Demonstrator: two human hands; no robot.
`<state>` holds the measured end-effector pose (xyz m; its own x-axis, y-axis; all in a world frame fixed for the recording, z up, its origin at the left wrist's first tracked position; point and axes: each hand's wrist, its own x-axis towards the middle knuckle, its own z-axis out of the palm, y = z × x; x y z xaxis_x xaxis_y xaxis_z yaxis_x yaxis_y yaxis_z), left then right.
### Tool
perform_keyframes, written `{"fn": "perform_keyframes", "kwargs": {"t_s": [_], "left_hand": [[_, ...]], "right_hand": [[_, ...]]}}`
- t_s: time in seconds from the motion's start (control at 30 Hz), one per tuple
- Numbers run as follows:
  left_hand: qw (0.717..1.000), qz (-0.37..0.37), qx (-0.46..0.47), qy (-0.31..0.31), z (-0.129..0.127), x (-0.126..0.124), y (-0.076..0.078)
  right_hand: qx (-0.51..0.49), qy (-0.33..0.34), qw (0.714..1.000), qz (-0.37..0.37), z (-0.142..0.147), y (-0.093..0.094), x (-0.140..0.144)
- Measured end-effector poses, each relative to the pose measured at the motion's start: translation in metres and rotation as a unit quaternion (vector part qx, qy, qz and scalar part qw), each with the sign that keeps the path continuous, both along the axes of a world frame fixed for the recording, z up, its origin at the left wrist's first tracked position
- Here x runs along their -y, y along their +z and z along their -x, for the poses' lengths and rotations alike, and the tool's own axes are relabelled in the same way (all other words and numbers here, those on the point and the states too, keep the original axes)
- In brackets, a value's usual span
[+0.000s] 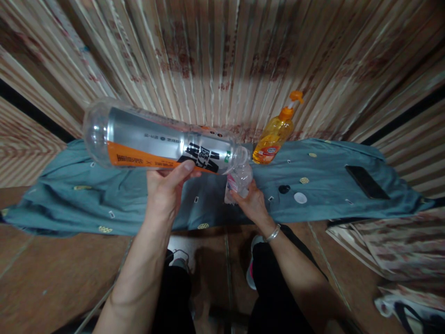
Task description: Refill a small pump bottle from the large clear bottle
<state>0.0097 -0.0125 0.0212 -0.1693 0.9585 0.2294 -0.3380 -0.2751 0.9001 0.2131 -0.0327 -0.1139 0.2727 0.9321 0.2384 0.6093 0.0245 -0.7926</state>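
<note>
- Left forearm (134,269) foremost; left hand (163,190) clamped around the big bottle (146,139), tipped sideways above the cloth (107,197).
- Right hand (253,202) grips the small bottle (241,178) near its neck; wobble could misalign them.
- A rightward swing might topple the pump bottle (273,139).

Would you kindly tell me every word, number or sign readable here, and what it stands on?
"×": orange part of the large bottle.
"力", probably: black lettering near its neck; other characters too blurred.
Pump bottle: label too blurred.
Small bottle: no legible text.
Striped backdrop: red marks, unclear.
</note>
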Motion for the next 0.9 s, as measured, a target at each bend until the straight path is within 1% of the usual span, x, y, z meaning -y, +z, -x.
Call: {"fn": "perform_keyframes", "kwargs": {"t_s": [0.1, 0.27, 0.43, 0.6, 0.9], "left_hand": [[1.0, 0.005, 0.0, -0.004, 0.0001, 0.0001, 0.0006], [1.0, 0.004, 0.006, 0.008, -0.0002, 0.0008, 0.0009], [1.0, 0.005, -0.012, -0.005, 0.0008, 0.0009, 0.001], [1.0, 0.008, -0.003, 0.001, 0.0006, 0.0011, 0.0022], [1.0, 0.001, -0.006, -0.011, 0.0029, 0.0011, 0.0012]], "right_hand": [[-0.001, 0.002, 1.0, -0.004, -0.0001, 0.0, 0.0001], [0.009, 0.004, 1.0, -0.011, -0.0011, -0.0019, 0.0003], [0.012, 0.005, 1.0, -0.007, -0.0007, -0.0016, 0.0001], [0.005, 0.001, 1.0, -0.007, -0.0005, -0.002, 0.0002], [0.01, 0.004, 1.0, -0.006, -0.0008, -0.0016, 0.0002]]}}
